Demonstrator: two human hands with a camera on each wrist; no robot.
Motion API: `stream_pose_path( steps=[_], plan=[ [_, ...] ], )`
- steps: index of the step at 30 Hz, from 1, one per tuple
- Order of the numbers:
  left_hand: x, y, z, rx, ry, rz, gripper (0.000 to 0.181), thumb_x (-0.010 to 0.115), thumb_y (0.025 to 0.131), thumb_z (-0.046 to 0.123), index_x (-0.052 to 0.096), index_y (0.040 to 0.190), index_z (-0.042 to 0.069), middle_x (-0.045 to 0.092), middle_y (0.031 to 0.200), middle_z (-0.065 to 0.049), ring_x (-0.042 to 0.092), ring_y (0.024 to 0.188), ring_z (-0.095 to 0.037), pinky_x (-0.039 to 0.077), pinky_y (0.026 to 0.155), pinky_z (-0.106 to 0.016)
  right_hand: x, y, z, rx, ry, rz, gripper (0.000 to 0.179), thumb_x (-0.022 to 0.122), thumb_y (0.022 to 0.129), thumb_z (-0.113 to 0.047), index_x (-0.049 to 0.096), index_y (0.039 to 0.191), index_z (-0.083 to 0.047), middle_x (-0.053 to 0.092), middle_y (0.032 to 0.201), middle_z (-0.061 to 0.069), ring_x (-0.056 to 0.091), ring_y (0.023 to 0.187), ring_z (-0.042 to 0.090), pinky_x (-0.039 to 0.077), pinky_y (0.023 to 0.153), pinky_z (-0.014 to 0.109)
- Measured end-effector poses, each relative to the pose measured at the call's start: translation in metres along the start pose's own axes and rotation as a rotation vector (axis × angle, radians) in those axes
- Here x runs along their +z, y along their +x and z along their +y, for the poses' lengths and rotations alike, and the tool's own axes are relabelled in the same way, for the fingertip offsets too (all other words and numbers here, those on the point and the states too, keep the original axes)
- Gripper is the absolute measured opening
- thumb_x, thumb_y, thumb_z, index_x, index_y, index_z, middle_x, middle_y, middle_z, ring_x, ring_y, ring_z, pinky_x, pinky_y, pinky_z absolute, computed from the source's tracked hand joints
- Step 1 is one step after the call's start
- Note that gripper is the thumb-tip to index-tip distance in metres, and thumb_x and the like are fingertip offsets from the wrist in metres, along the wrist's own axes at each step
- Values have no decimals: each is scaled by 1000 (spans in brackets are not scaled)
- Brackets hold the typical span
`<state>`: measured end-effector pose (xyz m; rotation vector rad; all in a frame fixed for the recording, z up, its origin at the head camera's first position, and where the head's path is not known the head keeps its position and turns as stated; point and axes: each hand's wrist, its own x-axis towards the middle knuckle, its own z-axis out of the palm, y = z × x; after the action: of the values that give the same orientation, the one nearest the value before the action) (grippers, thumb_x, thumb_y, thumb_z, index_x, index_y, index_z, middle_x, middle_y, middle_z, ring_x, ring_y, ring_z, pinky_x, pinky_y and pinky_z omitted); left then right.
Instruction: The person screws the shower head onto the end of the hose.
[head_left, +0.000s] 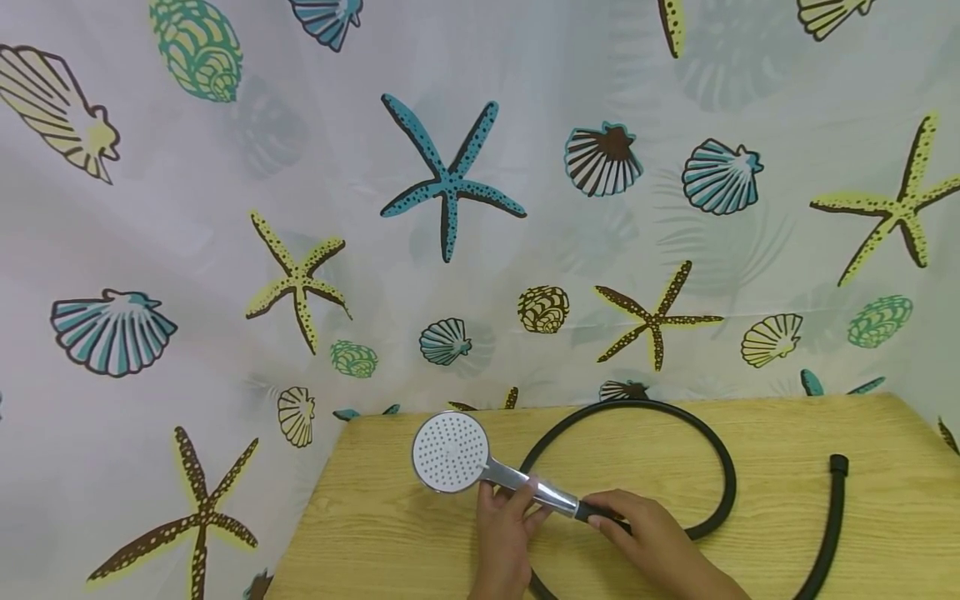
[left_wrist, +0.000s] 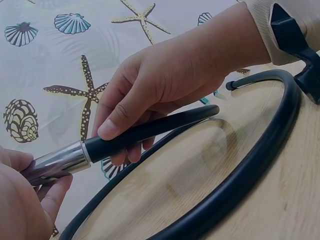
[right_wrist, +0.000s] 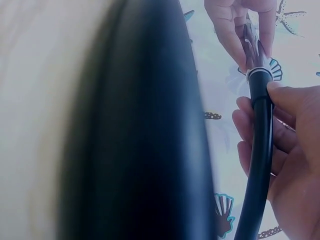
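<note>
A chrome shower head (head_left: pixel 451 452) with a round white spray face tilts up to the left above the table. My left hand (head_left: pixel 504 533) holds its chrome handle (left_wrist: pixel 59 164) between thumb and fingers. The end of a black hose (left_wrist: pixel 125 139) meets the handle's lower end, a pale ring (right_wrist: pixel 259 73) showing at the joint in the right wrist view. Just below that joint, my right hand (head_left: pixel 647 533) grips the hose, thumb on one side and fingers curled round the other.
The hose loops in a wide curve (head_left: pixel 727 467) over the light wooden table (head_left: pixel 375 517). Its other end, a black nut (head_left: pixel 838 465), lies at the right. A white curtain (head_left: pixel 337 150) printed with shells and starfish hangs behind the table and along its left side.
</note>
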<state>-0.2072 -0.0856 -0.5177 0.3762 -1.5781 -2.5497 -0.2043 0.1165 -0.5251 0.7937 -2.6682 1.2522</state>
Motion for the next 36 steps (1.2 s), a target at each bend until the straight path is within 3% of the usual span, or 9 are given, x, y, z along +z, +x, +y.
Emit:
stream_pose_path(
  steps=[7,12,16,36],
  plan=[
    [0,-1,1,1,6,0,48,67,96,11,42,137,7,62,110,-12,71,97,-20,64,93,-42,0,1,0,6,18,-11,29,60,101,-37,69,123,-19,71,114,-10,66,102,4,62,86,25],
    [-2,2,0,-3,-8,-9,44,67,96,11,43,133,8,62,111,-13,71,97,-20,64,92,-42,1,1,1,-19,20,23,31,72,94,-24,66,124,-20,66,111,-12,63,96,3,60,78,21],
    [-2,2,0,0,-27,-5,40,69,95,10,45,128,8,62,106,-10,72,95,-20,65,91,-42,3,1,0,-9,26,38,34,77,90,-19,65,122,-22,63,111,-12,63,96,4,60,79,21],
    [0,-1,3,-14,-10,-15,43,67,96,12,43,132,8,61,108,-10,71,96,-19,64,93,-44,3,-2,-3,-8,-12,80,21,76,90,-18,67,109,-24,59,101,-19,57,91,-3,60,83,23]
  ],
)
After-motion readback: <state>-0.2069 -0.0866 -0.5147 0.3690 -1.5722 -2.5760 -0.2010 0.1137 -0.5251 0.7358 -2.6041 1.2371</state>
